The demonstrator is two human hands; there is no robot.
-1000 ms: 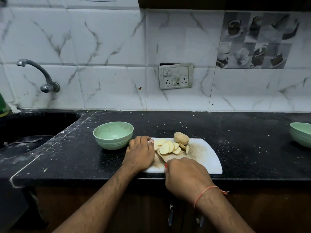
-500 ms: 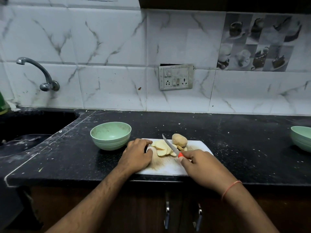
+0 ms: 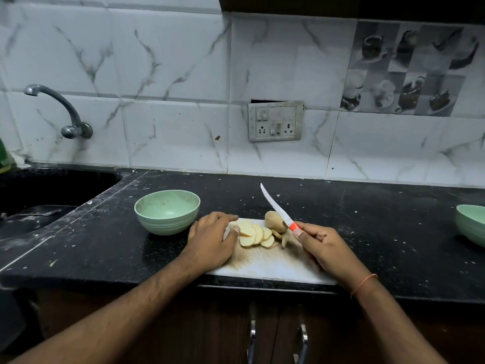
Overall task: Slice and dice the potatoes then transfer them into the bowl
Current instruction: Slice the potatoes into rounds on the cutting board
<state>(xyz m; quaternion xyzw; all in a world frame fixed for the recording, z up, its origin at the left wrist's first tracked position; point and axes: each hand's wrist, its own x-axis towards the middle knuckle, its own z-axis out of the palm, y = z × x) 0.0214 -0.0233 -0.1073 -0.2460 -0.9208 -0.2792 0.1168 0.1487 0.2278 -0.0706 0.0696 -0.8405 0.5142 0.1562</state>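
Observation:
A white cutting board (image 3: 265, 266) lies on the black counter near its front edge. Several pale potato slices (image 3: 256, 235) lie overlapped on it, with an uncut potato piece (image 3: 273, 221) just behind them. My left hand (image 3: 212, 239) rests on the board's left end, thumb and fingertips touching the leftmost slices. My right hand (image 3: 325, 248) grips a knife (image 3: 275, 206) by its orange handle, the blade raised and pointing up and to the left above the potato. A green bowl (image 3: 167, 212) stands empty left of the board.
A dark sink (image 3: 39, 200) with a tap (image 3: 60, 111) above it fills the left. A second green bowl (image 3: 471, 223) sits at the right edge. The tiled wall with a socket panel (image 3: 275, 120) closes the back. Cabinet handles (image 3: 252, 334) hang below the counter.
My right hand lifted the knife from flat on the board and moved right, raising the blade above the potato. My left hand stayed at the slices.

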